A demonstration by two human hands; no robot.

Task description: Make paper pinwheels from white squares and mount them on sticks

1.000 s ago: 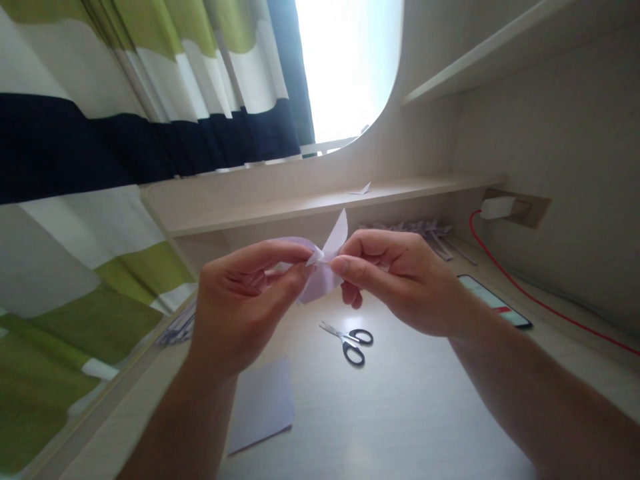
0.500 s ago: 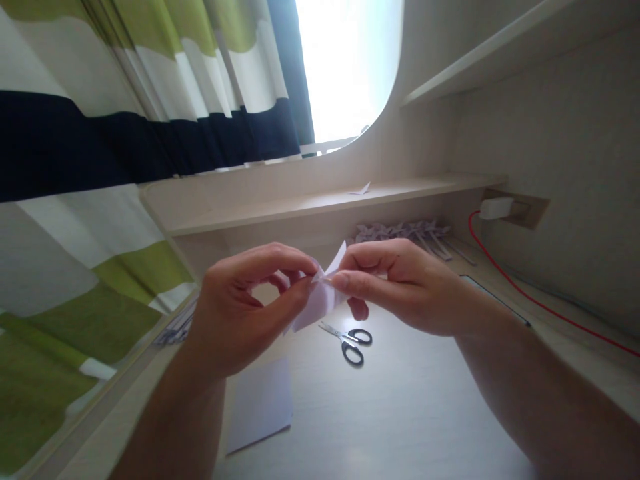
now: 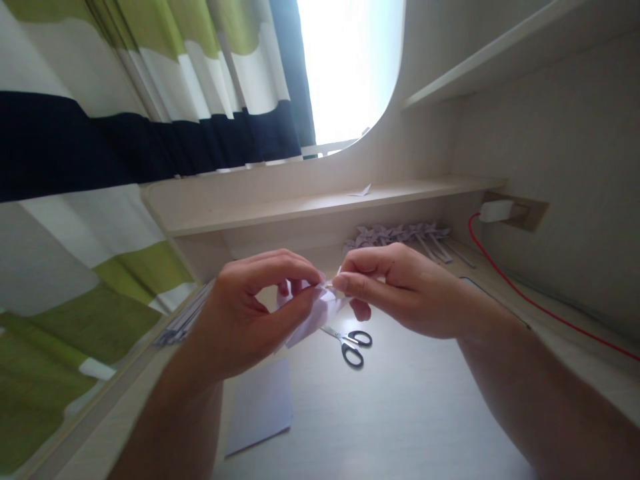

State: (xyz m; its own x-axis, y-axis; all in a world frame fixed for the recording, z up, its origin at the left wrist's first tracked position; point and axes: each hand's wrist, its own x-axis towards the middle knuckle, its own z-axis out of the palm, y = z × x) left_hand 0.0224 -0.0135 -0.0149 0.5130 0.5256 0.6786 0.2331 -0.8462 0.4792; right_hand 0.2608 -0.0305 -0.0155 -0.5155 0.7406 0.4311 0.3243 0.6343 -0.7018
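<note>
A piece of folded white paper point(image 3: 311, 321) is held up over the desk between my two hands. My left hand point(image 3: 265, 300) pinches it from the left, thumb and forefinger closed at its upper edge. From the right, my right hand point(image 3: 395, 288) grips the same edge between thumb and forefinger, its other fingers curled. Both sets of fingertips nearly meet, so the folds between them are partly hidden. Below the paper, scissors point(image 3: 353, 347) with black handles lie on the desk, their blade tips covered by the paper. A flat stack of white paper point(image 3: 260, 405) rests beneath my left wrist.
Folded paper pieces with paper sticks point(image 3: 395, 235) are heaped under the shelf point(image 3: 320, 208). Several paper strips point(image 3: 183, 319) lie at left by the curtain point(image 3: 145, 280). A red cable point(image 3: 520, 285) runs from a charger point(image 3: 495, 211) on the right, past a dark-edged flat device point(image 3: 493, 300).
The paper has tipped lower, and its raised corner between the hands has dropped mostly out of sight. My left hand has shifted slightly right; my right hand keeps its pinch.
</note>
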